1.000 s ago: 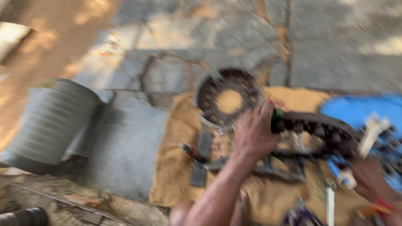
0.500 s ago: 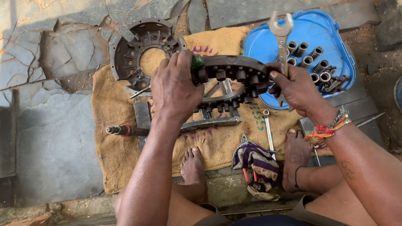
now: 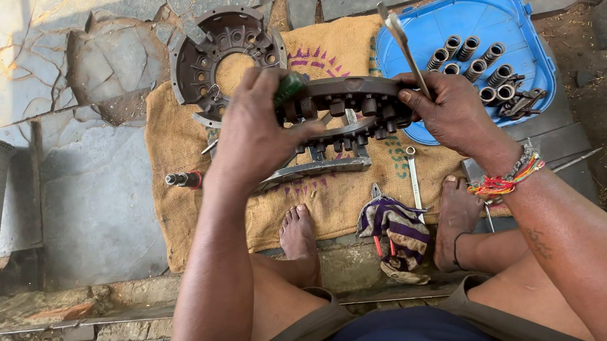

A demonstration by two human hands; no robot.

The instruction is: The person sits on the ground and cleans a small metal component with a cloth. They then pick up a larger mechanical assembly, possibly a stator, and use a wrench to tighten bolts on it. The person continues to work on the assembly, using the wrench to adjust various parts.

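**Heavy ring could slip**

We hold the dark round metal ring with bolt posts up over the brown sack cloth; our left hand wraps fingers around its left edge; our right hand pinches the right edge and a silver wrench; it looks greasy, so it might drop near our bare feet.

Both hands, left hand and right hand, grip a dark metal ring above a burlap sack.
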